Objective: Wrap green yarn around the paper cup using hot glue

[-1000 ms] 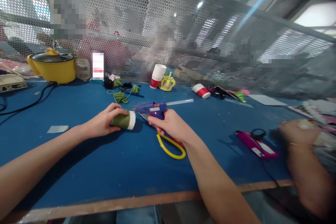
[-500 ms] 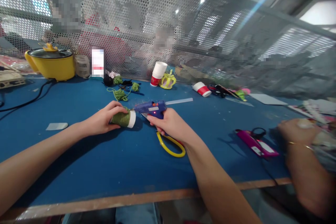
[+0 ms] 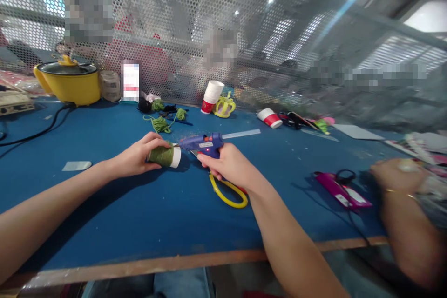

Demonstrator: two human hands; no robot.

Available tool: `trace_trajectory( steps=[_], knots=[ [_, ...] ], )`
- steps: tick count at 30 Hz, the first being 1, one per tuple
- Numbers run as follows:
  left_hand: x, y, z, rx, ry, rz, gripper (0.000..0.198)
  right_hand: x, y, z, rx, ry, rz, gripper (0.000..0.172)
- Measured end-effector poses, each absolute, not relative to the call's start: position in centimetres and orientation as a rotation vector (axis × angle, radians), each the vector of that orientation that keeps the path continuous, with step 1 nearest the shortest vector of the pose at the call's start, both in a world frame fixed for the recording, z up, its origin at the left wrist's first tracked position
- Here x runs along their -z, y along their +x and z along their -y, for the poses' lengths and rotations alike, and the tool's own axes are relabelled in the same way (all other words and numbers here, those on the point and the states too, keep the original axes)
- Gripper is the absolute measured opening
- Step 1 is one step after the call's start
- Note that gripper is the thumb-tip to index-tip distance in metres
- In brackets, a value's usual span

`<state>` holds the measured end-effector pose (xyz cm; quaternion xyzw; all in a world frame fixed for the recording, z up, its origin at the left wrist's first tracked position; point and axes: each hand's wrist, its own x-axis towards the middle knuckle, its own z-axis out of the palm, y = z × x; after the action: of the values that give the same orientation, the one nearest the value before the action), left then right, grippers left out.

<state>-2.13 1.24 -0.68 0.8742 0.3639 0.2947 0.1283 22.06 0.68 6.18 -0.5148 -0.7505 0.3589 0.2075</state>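
At the far left of the blue table [image 3: 132, 228] I have a yellow pot [image 3: 80, 87], with a clear jar [image 3: 110, 88] just beside it. Coming right, my left hand [image 3: 134, 160] grasps a yarn-wrapped cup [image 3: 160, 156] around its wrapped side, thumb below and fingers over the top. Loose green yarn [image 3: 160, 125] lies beyond it on the table.

The cup is tipped on its side between my two hands, its long axis running roughly left to right and dipping a little toward its white end. The left hand is the nearer one, touching it; the right is a glue gun's length away. Dull green yarn covers most of the cup, leaving a plain white band at the right end.

Next comes the blue glue gun [image 3: 204, 143], its nozzle aimed left at the upper edge of the wrap; at this scale I can't tell whether the tip touches. My right hand [image 3: 228, 165] is closed around its handle, above yellow-handled scissors [image 3: 226, 192]. Farther right sits a purple device [image 3: 342, 191], then a co-worker's hand [image 3: 398, 177].
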Motion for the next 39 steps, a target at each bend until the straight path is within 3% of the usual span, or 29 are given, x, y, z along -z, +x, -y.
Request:
trace_trajectory(
  steps=[39],
  knots=[
    [0.58, -1.94, -1.06, -0.834, 2.554, -1.071, 0.043, -6.23, 21.74, -0.82, -0.932, -1.462, 2.117, 0.018]
  ],
)
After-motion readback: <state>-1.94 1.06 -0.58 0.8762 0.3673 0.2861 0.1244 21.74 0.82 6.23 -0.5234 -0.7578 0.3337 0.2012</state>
